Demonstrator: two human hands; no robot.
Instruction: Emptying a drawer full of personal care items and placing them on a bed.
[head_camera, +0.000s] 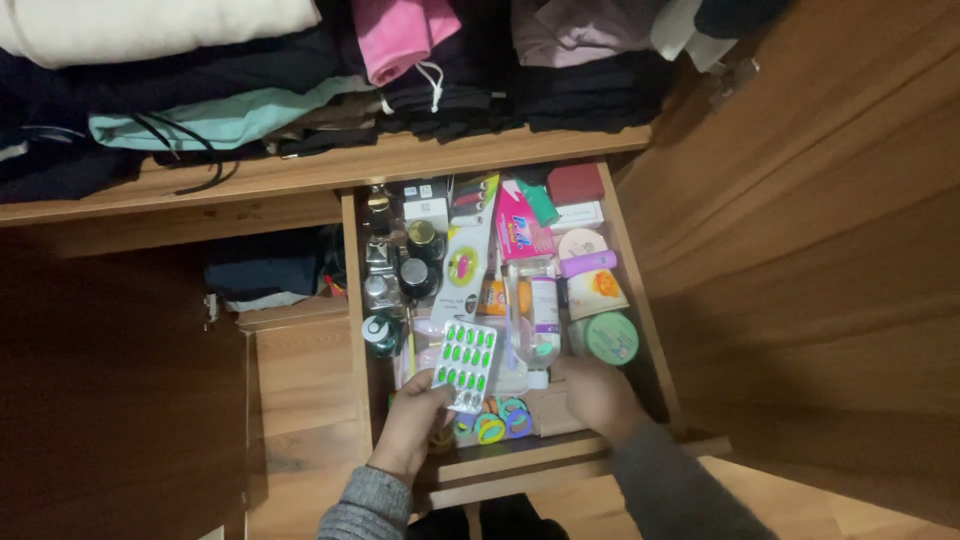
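Left hand (415, 415): pinches a blister pack of green capsules (466, 366), raised over the drawer's near end.
Right hand (596, 395): inside the open wooden drawer (628, 262), back up; grip cannot be told.
Near: clear bottle (533, 318), green-lidded jar (611, 337), coloured rings (503, 420).
Above: shelf of folded clothes (300, 80).

Folded clothes (200, 90) on the shelf, round green tin (611, 337), clear bottle (533, 320), coloured hair ties (502, 420).
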